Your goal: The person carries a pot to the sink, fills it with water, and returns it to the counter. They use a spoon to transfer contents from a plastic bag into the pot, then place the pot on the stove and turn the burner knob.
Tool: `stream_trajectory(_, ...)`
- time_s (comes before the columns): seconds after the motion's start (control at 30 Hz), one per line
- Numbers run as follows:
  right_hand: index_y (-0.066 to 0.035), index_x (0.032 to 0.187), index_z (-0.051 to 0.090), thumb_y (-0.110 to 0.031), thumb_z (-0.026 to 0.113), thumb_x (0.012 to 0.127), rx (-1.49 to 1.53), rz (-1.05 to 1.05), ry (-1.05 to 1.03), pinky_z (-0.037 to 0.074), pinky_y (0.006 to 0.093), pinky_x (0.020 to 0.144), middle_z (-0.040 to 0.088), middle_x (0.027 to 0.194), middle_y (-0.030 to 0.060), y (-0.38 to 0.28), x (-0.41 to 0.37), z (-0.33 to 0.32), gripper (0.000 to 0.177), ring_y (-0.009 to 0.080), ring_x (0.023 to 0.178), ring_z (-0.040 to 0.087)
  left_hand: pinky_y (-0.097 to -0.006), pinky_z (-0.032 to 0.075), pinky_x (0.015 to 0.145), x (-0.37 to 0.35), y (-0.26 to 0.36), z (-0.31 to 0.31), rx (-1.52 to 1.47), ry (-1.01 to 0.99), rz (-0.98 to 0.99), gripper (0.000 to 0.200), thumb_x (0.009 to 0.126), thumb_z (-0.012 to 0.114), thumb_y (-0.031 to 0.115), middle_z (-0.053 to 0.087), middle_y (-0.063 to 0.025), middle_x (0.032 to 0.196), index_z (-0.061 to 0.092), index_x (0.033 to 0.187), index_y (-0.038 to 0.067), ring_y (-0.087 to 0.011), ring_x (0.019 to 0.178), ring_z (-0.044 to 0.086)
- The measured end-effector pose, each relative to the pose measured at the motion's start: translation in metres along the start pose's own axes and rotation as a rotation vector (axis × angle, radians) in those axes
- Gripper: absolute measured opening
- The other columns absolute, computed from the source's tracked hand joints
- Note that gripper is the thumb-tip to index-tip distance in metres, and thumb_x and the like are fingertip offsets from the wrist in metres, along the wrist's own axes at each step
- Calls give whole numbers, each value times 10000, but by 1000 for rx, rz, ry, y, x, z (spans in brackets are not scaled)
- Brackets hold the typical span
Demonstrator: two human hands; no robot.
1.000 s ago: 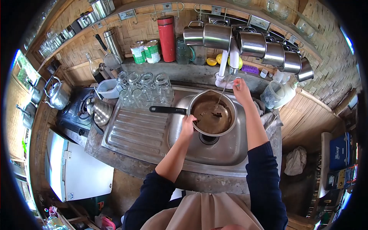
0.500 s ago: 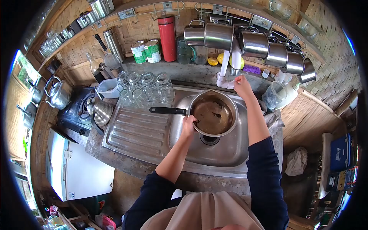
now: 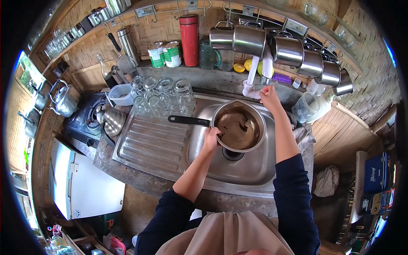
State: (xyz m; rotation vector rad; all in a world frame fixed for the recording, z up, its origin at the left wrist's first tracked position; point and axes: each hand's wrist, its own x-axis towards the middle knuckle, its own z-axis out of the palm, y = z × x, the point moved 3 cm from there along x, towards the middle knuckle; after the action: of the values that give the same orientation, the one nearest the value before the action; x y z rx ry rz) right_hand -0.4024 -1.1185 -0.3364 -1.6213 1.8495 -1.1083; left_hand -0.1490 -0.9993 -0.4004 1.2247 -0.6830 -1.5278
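My left hand (image 3: 211, 138) grips the near-left rim of a stainless steel saucepan (image 3: 259, 142), thumb at the inside edge. Its black handle (image 3: 189, 120) points left. The pan is over the sink basin (image 3: 250, 172), its open top facing me and its inside brownish with dark patches. My right hand (image 3: 270, 97) is closed in a pinch just below the metal-tipped spout (image 3: 266, 80), right beside the white pipe fitting (image 3: 249, 91). Whatever those fingertips hold is hidden behind them.
Upturned glass mugs (image 3: 168, 97) stand on the ribbed drainboard (image 3: 153, 138). Steel pots (image 3: 248, 39) hang above the spout. A purple sponge (image 3: 281, 78) and yellow fruit lie on the ledge. A clear plastic container (image 3: 306, 107) stands right; a kettle (image 3: 109, 117) is by the stove.
The view has shifted slightly, so the shelf and hanging pots appear farther right. Both hands keep their places at the pan and pipe. The dark patches inside the pan look slightly different.
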Motion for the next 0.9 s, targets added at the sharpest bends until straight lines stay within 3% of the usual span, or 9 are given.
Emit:
stream_trajectory(0.13, 24, 1014, 476, -212, 590, 787, 40, -127, 59, 450, 300, 719, 506, 965, 167, 12, -29, 2, 346, 250, 806, 556, -313, 463, 405, 7, -9, -4, -5, -59, 80, 317, 653, 495, 222, 503, -98, 691, 464, 844, -29, -199, 506, 527)
stream_trajectory(0.3, -11, 1099, 467, -307, 585, 816, 334, 59, -90, 431, 300, 766, 491, 1107, 124, 26, -87, 8, 426, 209, 983, 496, -291, 450, 386, 3, -6, -2, -3, -11, 38, 340, 648, 501, 231, 490, -100, 726, 455, 876, -17, -196, 533, 528)
stream_trajectory(0.4, -80, 1195, 432, -373, 556, 828, 496, 183, -181, 429, 321, 771, 482, 1156, 85, 5, -127, 5, 485, 197, 987, 490, -289, 440, 395, 7, -11, -5, -3, -18, -12, 352, 646, 508, 242, 494, -84, 729, 458, 918, 24, -184, 577, 541)
stream_trajectory(0.47, -155, 1273, 375, -401, 533, 833, 581, 539, -271, 444, 334, 742, 499, 1124, 67, -16, -155, -3, 528, 182, 955, 504, -292, 433, 408, 6, -11, -4, 3, -28, -32, 352, 646, 513, 251, 499, -63, 709, 465, 939, 62, -170, 608, 550)
stream_trajectory(0.5, -201, 1309, 334, -398, 524, 834, 614, 537, -318, 456, 310, 702, 516, 1095, 54, -12, -160, -2, 548, 154, 928, 516, -294, 436, 414, 3, -8, -2, 1, -15, -33, 367, 642, 516, 257, 501, -64, 730, 460, 950, 65, -168, 612, 547)
stream_trajectory(0.67, -168, 1291, 358, -343, 535, 835, 710, 456, -239, 452, 261, 641, 535, 1053, 33, 6, -178, 3, 521, 122, 853, 532, -278, 423, 426, 10, -16, -9, 8, -2, -27, 371, 630, 526, 272, 497, -58, 790, 472, 933, 64, -155, 597, 530)
stream_trajectory(0.77, -144, 1274, 381, -311, 542, 835, 760, 450, -180, 447, 252, 629, 542, 1027, 21, 12, -190, 3, 497, 106, 820, 527, -280, 431, 562, 12, -23, -10, 58, -89, -39, 335, 628, 535, 266, 483, -56, 833, 491, 887, 57, -163, 694, 514)
stream_trajectory(0.83, -126, 1264, 390, -272, 545, 839, 765, 480, -178, 447, 249, 635, 544, 1008, 14, 10, -197, -1, 476, 99, 811, 520, -297, 382, 739, 10, -22, -8, 49, -78, 41, 309, 625, 543, 260, 476, -58, 850, 501, 847, 50, -172, 828, 470)
stream_trajectory(0.9, -122, 1264, 390, -260, 545, 840, 771, 472, -158, 445, 245, 633, 543, 1005, 12, 2, -204, -6, 472, 97, 809, 521, -306, 348, 790, -2, -12, -1, 39, -92, 26, 312, 624, 545, 253, 475, -62, 862, 500, 853, 46, -176, 873, 444)
